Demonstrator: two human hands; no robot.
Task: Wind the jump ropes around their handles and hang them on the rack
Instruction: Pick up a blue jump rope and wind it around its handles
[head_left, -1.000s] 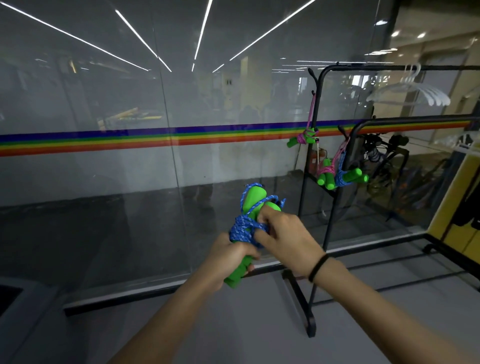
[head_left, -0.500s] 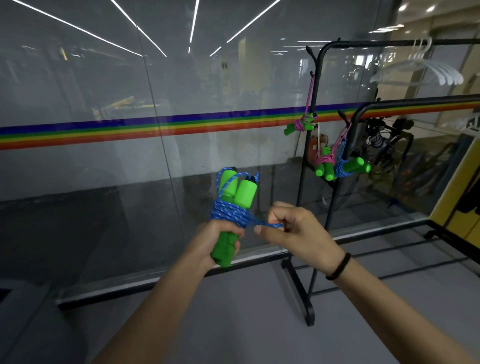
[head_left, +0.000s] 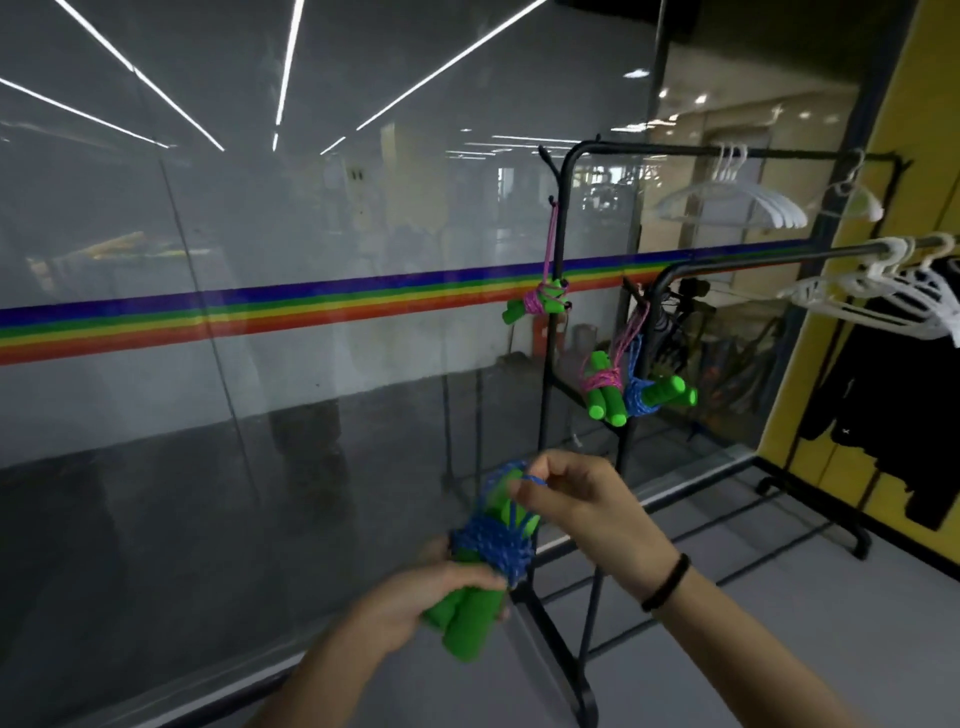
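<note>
1. The left hand (head_left: 415, 597) is curled round the lower ends of two green handles (head_left: 462, 621), held tilted in front of the glass wall (head_left: 208, 415).
2. Blue rope (head_left: 493, 545) is wound round the handles' middle, just above that hand.
3. The right hand (head_left: 587, 512) pinches a strand of the rope near the handles' tops, with its other fingers curled.
4. On the black rack (head_left: 544, 426) behind hang three wound bundles: a high pink bundle (head_left: 535, 304), and lower down a pink one (head_left: 602, 387) touching a blue one (head_left: 649, 397).
</note>
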